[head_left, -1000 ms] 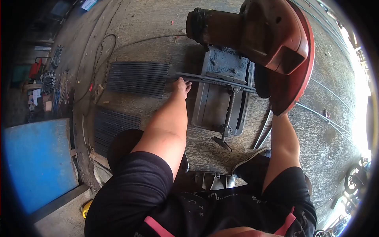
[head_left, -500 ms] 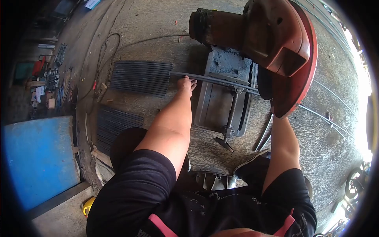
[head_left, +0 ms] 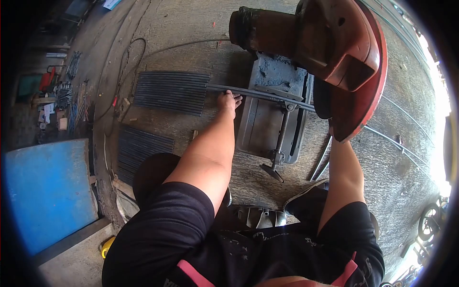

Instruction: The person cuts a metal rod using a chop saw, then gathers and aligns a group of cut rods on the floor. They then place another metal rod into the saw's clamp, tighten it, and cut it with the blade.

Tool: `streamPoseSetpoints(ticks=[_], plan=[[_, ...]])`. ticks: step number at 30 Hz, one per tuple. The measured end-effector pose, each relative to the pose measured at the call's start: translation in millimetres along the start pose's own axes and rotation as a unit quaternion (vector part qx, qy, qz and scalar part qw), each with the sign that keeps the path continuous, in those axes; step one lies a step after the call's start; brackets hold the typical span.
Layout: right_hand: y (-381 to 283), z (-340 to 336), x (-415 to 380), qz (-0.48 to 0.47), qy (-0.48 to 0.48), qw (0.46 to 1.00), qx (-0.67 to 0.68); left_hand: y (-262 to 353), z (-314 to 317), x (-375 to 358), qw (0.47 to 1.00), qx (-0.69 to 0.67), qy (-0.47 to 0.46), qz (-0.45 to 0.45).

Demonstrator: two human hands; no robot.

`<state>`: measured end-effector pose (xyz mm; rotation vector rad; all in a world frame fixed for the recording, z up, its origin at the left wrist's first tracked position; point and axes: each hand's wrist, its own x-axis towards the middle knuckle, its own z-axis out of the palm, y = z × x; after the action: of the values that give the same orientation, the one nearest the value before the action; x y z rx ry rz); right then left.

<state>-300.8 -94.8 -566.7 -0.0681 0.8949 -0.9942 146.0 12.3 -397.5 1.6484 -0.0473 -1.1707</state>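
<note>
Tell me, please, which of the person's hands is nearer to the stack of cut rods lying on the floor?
Left. The left hand rests on the long bar just beside the stack of cut rods. The right hand is hidden behind the red saw guard, across the saw base.

**Inspector:** State of the chop saw (head_left: 306, 71)?

**Assistant:** Red blade guard raised above its grey base (head_left: 267, 124). A bundle of steel rods (head_left: 253, 93) lies across that base. The left hand (head_left: 228, 101) grips the bundle just left of the base. The right hand is hidden behind the guard. Cut rods (head_left: 169, 92) lie stacked further left of the saw.
</note>
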Motion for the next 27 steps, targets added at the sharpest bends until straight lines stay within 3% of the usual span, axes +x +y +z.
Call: streamPoseSetpoints(ticks=[12, 15, 16, 17, 19, 21, 27], plan=[[3, -1, 14, 0.008, -0.021, 0.999, 0.032, 6, 1, 8, 0.999, -0.034, -0.001, -0.002], [8, -20, 2, -0.01, -0.006, 0.999, 0.044, 10, 4, 11, 0.989, -0.138, 0.014, -0.041], [19, -28, -21, -0.022, 0.006, 0.999, 0.048, 6, 3, 17, 0.989, -0.148, 0.022, -0.02], [1, 6, 33, -0.035, 0.019, 0.998, 0.052, 7, 9, 11, 0.991, -0.124, 0.046, -0.002], [0, -41, -12, -0.059, 0.038, 0.996, 0.057, 9, 9, 20, 0.988, -0.142, 0.048, -0.031], [-2, 31, -63, -0.134, 0.25, 0.959, -0.008, 8, 12, 22, 0.987, -0.149, 0.06, -0.011], [-1, 63, -86, -0.142, 0.246, 0.959, 0.01, 8, 16, 21, 0.98, -0.18, 0.085, -0.004]])
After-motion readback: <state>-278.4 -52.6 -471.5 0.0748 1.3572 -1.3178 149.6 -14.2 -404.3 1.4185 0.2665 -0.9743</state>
